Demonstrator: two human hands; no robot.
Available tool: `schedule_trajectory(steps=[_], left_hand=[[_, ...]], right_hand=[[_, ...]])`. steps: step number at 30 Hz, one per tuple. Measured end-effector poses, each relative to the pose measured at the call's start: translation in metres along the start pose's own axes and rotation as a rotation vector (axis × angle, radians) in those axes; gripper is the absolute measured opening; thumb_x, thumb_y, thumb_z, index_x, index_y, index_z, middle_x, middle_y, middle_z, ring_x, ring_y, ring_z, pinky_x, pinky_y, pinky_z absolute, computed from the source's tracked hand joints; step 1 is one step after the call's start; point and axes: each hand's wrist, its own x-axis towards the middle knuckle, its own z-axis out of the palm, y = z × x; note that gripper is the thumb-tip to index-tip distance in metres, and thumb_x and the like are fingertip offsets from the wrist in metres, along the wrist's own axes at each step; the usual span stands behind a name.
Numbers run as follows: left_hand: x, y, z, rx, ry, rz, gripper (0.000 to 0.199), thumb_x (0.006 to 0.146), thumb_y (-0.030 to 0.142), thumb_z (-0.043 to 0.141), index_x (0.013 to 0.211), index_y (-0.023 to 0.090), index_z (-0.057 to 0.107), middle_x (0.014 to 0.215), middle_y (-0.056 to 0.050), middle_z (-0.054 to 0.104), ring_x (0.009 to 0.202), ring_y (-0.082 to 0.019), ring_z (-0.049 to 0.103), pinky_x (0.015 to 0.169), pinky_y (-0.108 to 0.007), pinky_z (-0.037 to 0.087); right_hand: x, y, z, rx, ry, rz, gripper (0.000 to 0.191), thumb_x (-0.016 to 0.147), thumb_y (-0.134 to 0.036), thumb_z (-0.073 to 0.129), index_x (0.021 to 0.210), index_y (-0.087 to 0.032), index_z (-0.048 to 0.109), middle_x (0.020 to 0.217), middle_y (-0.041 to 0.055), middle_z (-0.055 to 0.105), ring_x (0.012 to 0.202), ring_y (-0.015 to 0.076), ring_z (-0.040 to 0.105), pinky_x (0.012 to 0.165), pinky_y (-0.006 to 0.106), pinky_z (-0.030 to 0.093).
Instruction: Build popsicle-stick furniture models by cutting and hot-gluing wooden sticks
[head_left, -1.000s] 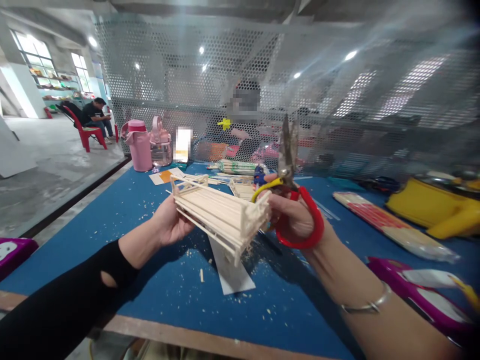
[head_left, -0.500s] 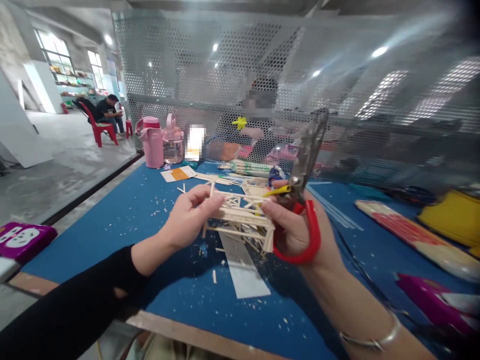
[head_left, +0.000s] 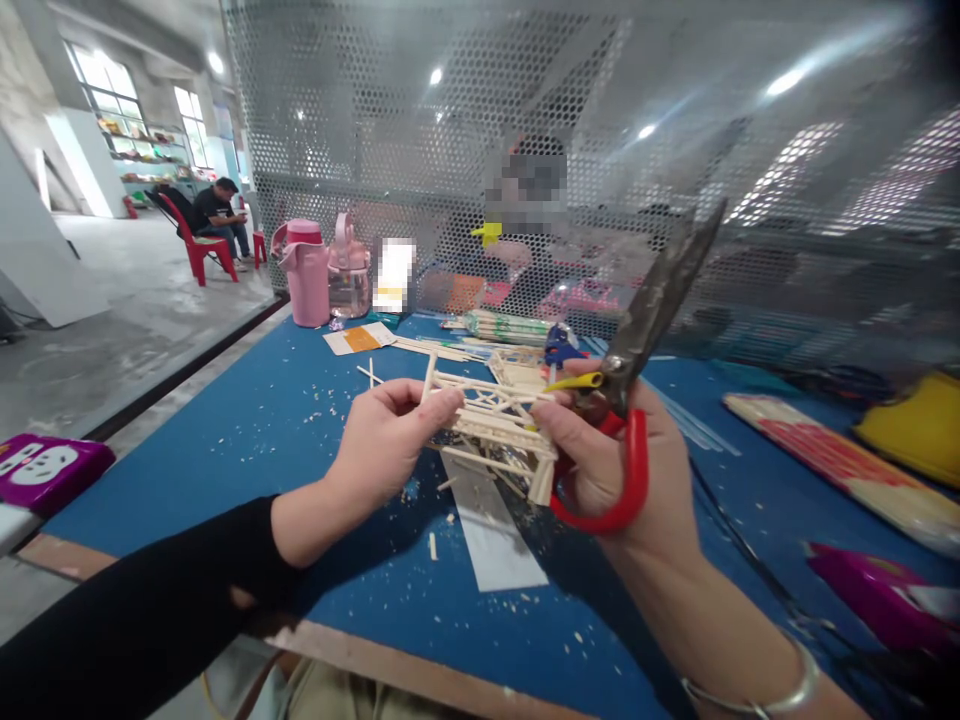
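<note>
A small framework of pale wooden sticks (head_left: 499,425) is held up above the table between both hands. My left hand (head_left: 382,435) is closed on its left end, thumb on top near an upright stick. My right hand (head_left: 600,450) has scissors (head_left: 637,475) with red handles hooked in it, the dark blades pointing up and away. Its thumb and fingers also pinch the right end of the framework. A yellow tube-like piece (head_left: 577,382) lies by the right fingertips; I cannot tell what it belongs to. Below the framework, a whitish strip (head_left: 495,545) lies on the blue table (head_left: 247,470).
Loose sticks (head_left: 431,348), stick scraps and a blue tool (head_left: 564,345) lie behind the hands. A pink flask (head_left: 307,275) and a pink-lidded bottle (head_left: 349,275) stand at the back left. A perforated metal screen (head_left: 360,120) rises behind; a packet of sticks (head_left: 832,460) lies right.
The scissor blades have tipped further to the right. Both hands and the framework have shifted slightly right in view, with the framework tilting a little; the hold on it stays the same.
</note>
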Motion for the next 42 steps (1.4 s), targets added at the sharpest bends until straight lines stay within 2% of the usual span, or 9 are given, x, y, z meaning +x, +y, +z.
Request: schedule_trajectory(steps=[6,12,18,22,26,31,36,39,42], left_hand=[[0.0,-0.004,-0.002,-0.13,-0.136,0.047,0.012,0.07,0.028,0.073,0.075,0.017,0.074,0.073,-0.002,0.072,0.07,-0.012,0.061,0.071,-0.026,0.049],[-0.003,-0.006,-0.002,-0.061,-0.213,0.089,0.017,0.08,0.029,0.066,0.089,0.019,0.076,0.09,-0.004,0.075,0.085,-0.016,0.065,0.087,-0.032,0.047],[-0.004,-0.004,-0.003,-0.06,-0.268,0.128,0.019,0.078,0.027,0.068,0.095,0.021,0.075,0.108,-0.006,0.072,0.106,-0.022,0.062,0.1,-0.039,0.043],[-0.002,-0.004,-0.004,0.042,-0.23,0.216,0.016,0.073,0.021,0.072,0.089,0.022,0.077,0.118,-0.007,0.068,0.12,-0.022,0.054,0.108,-0.037,0.037],[0.003,-0.008,-0.008,0.052,-0.158,0.211,0.016,0.076,0.024,0.069,0.091,0.022,0.077,0.116,-0.007,0.068,0.117,-0.021,0.057,0.106,-0.037,0.04],[0.019,-0.01,-0.018,0.013,-0.093,0.227,0.021,0.078,0.029,0.068,0.097,0.022,0.074,0.112,-0.006,0.071,0.112,-0.021,0.06,0.105,-0.037,0.04],[0.034,-0.007,-0.025,-0.147,-0.012,0.201,0.017,0.075,0.027,0.071,0.091,0.022,0.075,0.097,-0.004,0.075,0.099,-0.019,0.066,0.1,-0.035,0.043],[0.036,-0.006,-0.025,-0.181,0.006,0.192,0.017,0.074,0.025,0.071,0.09,0.02,0.075,0.094,-0.004,0.075,0.095,-0.018,0.067,0.097,-0.034,0.045],[0.037,-0.007,-0.026,-0.177,0.011,0.177,0.018,0.074,0.025,0.071,0.09,0.019,0.075,0.091,-0.004,0.075,0.091,-0.017,0.068,0.093,-0.033,0.047]], right_hand=[[0.004,0.003,-0.006,-0.038,0.041,0.003,0.046,0.056,-0.033,0.081,0.097,-0.025,0.062,0.073,-0.0054,0.06,0.061,0.0092,0.057,0.058,0.025,0.049],[0.004,0.001,-0.005,-0.003,0.052,0.015,0.045,0.052,-0.03,0.082,0.093,-0.026,0.063,0.071,-0.0057,0.061,0.06,0.0093,0.058,0.057,0.024,0.05],[0.002,-0.003,-0.008,-0.052,0.056,-0.095,0.038,0.056,-0.025,0.08,0.091,-0.028,0.065,0.07,-0.0056,0.061,0.061,0.0097,0.058,0.058,0.024,0.051],[0.002,-0.003,-0.008,-0.16,0.043,-0.205,0.035,0.059,-0.025,0.08,0.09,-0.028,0.065,0.072,-0.0048,0.063,0.061,0.0116,0.059,0.059,0.027,0.051],[0.009,-0.006,-0.012,-0.239,0.032,-0.168,0.039,0.064,-0.036,0.077,0.098,-0.025,0.063,0.076,-0.0019,0.065,0.059,0.0129,0.059,0.055,0.028,0.048],[0.013,-0.012,-0.061,-0.722,0.024,0.016,0.048,0.059,-0.053,0.075,0.093,-0.021,0.065,0.054,-0.0024,0.058,0.042,0.0129,0.047,0.041,0.027,0.035],[-0.018,-0.004,-0.127,-1.292,-0.058,0.208,0.022,0.07,-0.039,0.066,0.088,-0.025,0.065,0.066,0.0075,0.071,0.058,0.0264,0.066,0.054,0.036,0.048],[-0.027,0.003,-0.152,-1.512,-0.125,0.183,0.021,0.078,-0.034,0.057,0.09,-0.023,0.069,0.071,0.0113,0.072,0.062,0.0289,0.068,0.058,0.039,0.049],[-0.023,0.002,-0.156,-1.64,-0.266,0.146,0.025,0.082,-0.036,0.052,0.084,-0.022,0.072,0.071,0.0137,0.072,0.062,0.0293,0.069,0.055,0.039,0.047]])
